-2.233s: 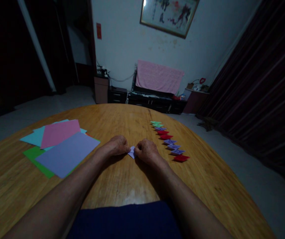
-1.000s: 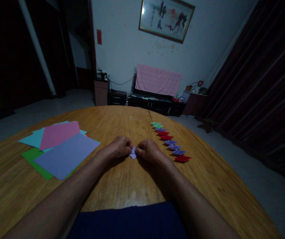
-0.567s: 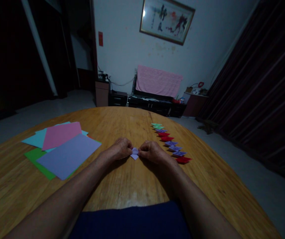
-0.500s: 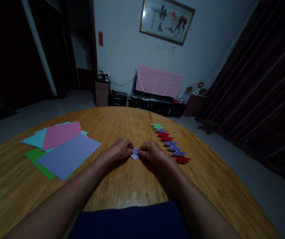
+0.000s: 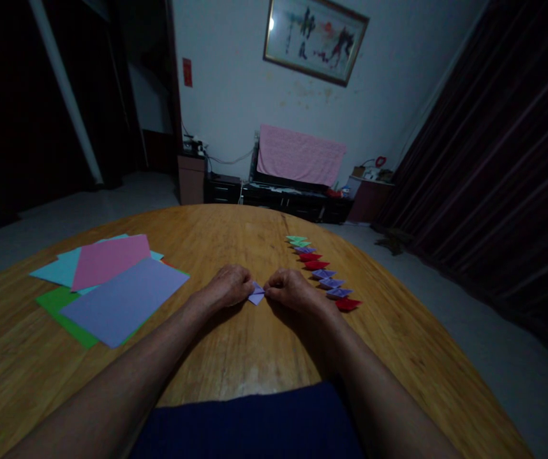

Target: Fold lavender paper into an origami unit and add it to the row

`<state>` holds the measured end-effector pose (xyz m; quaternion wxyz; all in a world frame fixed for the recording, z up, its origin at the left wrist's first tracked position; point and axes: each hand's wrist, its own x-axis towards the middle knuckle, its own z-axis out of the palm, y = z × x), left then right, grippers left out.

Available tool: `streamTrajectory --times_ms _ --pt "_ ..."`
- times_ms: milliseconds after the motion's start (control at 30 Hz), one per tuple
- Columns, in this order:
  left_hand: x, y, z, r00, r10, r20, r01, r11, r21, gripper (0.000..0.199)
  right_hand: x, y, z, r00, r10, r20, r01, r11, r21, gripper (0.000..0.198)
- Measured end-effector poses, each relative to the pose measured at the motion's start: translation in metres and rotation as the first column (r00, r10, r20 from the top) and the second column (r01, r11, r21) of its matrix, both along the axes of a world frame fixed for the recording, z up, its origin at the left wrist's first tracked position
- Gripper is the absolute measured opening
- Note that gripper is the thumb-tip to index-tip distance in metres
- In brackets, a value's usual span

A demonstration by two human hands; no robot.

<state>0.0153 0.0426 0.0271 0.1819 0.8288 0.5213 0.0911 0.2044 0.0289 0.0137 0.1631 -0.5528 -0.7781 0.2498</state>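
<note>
A small folded piece of purple paper point(image 5: 256, 294) is held low over the middle of the wooden table point(image 5: 235, 357). My left hand point(image 5: 229, 285) pinches its left corner, and my right hand point(image 5: 289, 289) pinches the right one. Both sets of fingertips are closed and partly cover the paper's edges. To the right of my right hand runs a slanting row of small folded paper boats: a red boat point(image 5: 348, 305) is nearest, with purple boats point(image 5: 339, 293), more red ones and green boats point(image 5: 297, 240) farther off.
On the table's left lies a spread of loose paper sheets: a purple sheet point(image 5: 125, 303) on top, a pink sheet point(image 5: 111, 261), light blue and green ones. Beyond the table stand a low black cabinet point(image 5: 274, 197) and a screen under a pink towel point(image 5: 300, 156).
The purple paper has changed shape between my fingers, spreading wider, with a crease line across it now. The whole view has shifted slightly; both hands stay at the same spot on the table.
</note>
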Motion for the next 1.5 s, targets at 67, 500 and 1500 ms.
streamTrajectory --times_ms 67,500,1500 --pt "0.001 0.001 -0.001 1.0 0.009 -0.013 -0.009 1.0 0.017 0.029 -0.002 -0.001 0.001 1.0 -0.006 0.018 0.005 1.0 0.015 0.021" --pt "0.01 0.004 -0.001 0.997 0.066 -0.051 -0.064 0.997 0.03 0.027 -0.011 -0.005 0.015 0.994 -0.109 0.014 0.11 0.988 -0.111 0.021" --pt "0.012 0.0 0.008 0.992 0.113 -0.058 -0.116 0.992 -0.05 0.022 -0.022 -0.002 0.007 0.965 -0.205 0.165 0.201 0.979 0.039 0.019"
